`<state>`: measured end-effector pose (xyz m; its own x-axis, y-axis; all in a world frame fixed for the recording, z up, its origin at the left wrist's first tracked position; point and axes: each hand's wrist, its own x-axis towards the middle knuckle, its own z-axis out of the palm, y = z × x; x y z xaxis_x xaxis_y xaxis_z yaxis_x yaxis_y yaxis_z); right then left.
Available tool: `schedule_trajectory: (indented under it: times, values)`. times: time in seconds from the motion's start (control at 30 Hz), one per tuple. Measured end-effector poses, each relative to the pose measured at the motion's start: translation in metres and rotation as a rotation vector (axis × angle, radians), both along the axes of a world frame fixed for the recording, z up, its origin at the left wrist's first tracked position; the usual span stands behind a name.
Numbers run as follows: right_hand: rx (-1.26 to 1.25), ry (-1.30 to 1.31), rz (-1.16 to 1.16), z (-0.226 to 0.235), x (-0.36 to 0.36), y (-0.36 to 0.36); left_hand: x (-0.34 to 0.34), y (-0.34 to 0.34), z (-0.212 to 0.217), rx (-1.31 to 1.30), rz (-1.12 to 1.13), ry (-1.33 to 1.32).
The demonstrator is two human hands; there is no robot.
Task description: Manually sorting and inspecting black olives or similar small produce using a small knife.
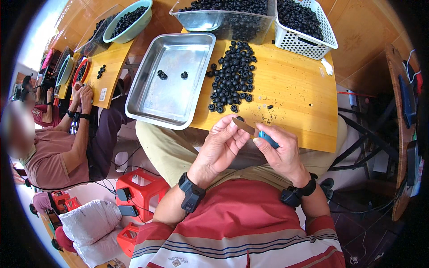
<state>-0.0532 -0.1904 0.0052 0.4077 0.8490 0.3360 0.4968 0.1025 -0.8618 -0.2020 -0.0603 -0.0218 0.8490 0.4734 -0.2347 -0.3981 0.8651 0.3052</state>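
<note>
A small round black rubber-like part (240, 119) is pinched in the fingertips of my left hand (218, 149), just past the table's front edge. My right hand (286, 149) is closed around the blue handle of a knife (245, 127). Its flat blade points left and reaches my left fingertips, beside the part; whether it cuts in cannot be made out. Beyond my hands, a pile of similar black parts (232, 76) lies on the wooden table (295, 85). A shallow metal tray (172, 98) left of the pile holds a few black pieces (162, 75).
At the back stand a clear plastic bin (178, 20) and a white perforated basket (304, 47), both full of black parts. Dark scraps (270, 107) dot the table. Leftward, another person (62, 143) works at a table with a pale green bowl (123, 36). Red stools (140, 190) stand behind.
</note>
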Motion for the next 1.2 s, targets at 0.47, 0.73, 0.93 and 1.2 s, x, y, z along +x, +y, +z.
schedule_trajectory:
  times: [0.47,0.73,0.93,1.2]
  values:
    - [0.027,-0.015,-0.049,0.003,-0.006,0.007,-0.003,0.0,0.0,0.025,0.061,-0.013]
    - [-0.011,0.286,-0.31,-0.01,0.016,0.003,-0.007,-0.004,0.014,0.064,0.015,-0.079]
    - [-0.042,0.295,-0.068,0.007,-0.001,0.013,-0.006,-0.004,0.011,0.066,0.004,-0.022]
    - [-0.076,0.562,0.104,0.012,-0.008,0.024,-0.011,-0.014,0.016,0.177,-0.075,0.072]
